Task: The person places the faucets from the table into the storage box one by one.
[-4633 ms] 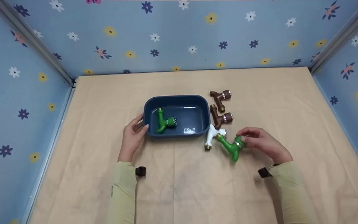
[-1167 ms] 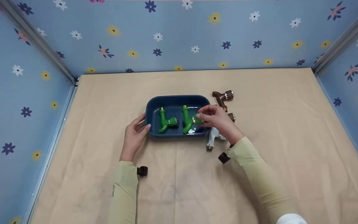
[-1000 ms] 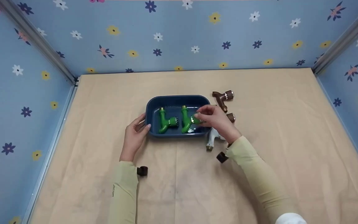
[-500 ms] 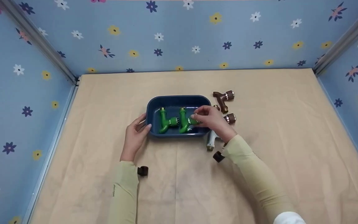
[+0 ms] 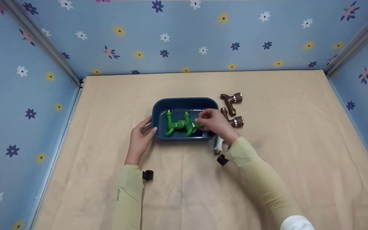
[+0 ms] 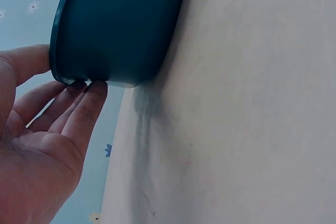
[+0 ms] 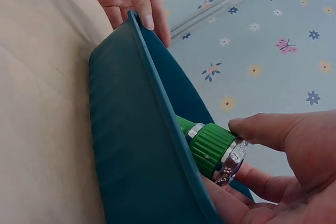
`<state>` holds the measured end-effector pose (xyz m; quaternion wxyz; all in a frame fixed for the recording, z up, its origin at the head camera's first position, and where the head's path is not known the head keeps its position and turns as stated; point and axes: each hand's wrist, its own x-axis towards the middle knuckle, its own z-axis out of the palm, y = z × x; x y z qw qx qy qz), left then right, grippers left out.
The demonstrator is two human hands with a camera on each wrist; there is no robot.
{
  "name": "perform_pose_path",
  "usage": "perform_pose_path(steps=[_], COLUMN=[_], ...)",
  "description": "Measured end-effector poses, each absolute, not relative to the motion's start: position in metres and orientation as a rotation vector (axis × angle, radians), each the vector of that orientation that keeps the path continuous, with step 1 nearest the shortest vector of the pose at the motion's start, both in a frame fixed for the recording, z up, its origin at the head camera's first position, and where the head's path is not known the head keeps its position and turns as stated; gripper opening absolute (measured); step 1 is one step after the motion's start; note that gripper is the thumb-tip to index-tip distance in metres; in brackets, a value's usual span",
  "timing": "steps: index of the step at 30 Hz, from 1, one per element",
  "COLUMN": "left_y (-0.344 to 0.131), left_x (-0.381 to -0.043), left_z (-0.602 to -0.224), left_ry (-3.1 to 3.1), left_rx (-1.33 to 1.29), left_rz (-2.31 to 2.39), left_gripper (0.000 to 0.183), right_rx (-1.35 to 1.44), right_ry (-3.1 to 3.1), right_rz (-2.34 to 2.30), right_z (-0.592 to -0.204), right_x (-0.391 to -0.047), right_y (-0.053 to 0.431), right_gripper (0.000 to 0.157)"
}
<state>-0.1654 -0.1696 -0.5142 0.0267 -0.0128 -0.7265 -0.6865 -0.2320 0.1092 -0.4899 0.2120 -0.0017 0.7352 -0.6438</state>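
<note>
Two green taps lie in a dark blue plastic tub [image 5: 184, 139]. My right hand [image 5: 214, 122] reaches over the tub's right side and pinches the knob of the right-hand green tap [image 5: 188, 124]. In the right wrist view, that ribbed green knob [image 7: 212, 148] with its silver cap sits between thumb and fingers. The other green tap [image 5: 170, 124] lies to its left, its knob right up against the held tap's body. My left hand [image 5: 140, 139] grips the tub's left end, thumb on the rim; the left wrist view has its fingertips [image 6: 97, 88] against the outer wall.
Right of the tub lie two brown taps, one farther back [image 5: 230, 102] and one nearer [image 5: 235, 121]. A white tap [image 5: 218, 143] by the tub's front right corner is partly hidden under my right wrist. Flowered blue panels [image 5: 184, 38] enclose the cloth-covered table [image 5: 184, 191].
My right hand has carried the second green tap from beside the white tap into the tub, then shifted it left against the first. My left hand stays at the tub's end.
</note>
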Motion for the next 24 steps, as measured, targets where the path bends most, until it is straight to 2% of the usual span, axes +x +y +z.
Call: perform_pose_path(steps=[24], left_y=[-0.169], left_x=[-0.167], left_z=[-0.516], left_ry=[-2.208], left_rx=[-0.062], left_rz=[-2.128], left_gripper=[0.050], right_rx=[0.082], right_ry=[2.131], right_rz=[-1.695], right_z=[-0.497], right_x=[-0.237], right_y=[0.093], right_gripper=[0.023])
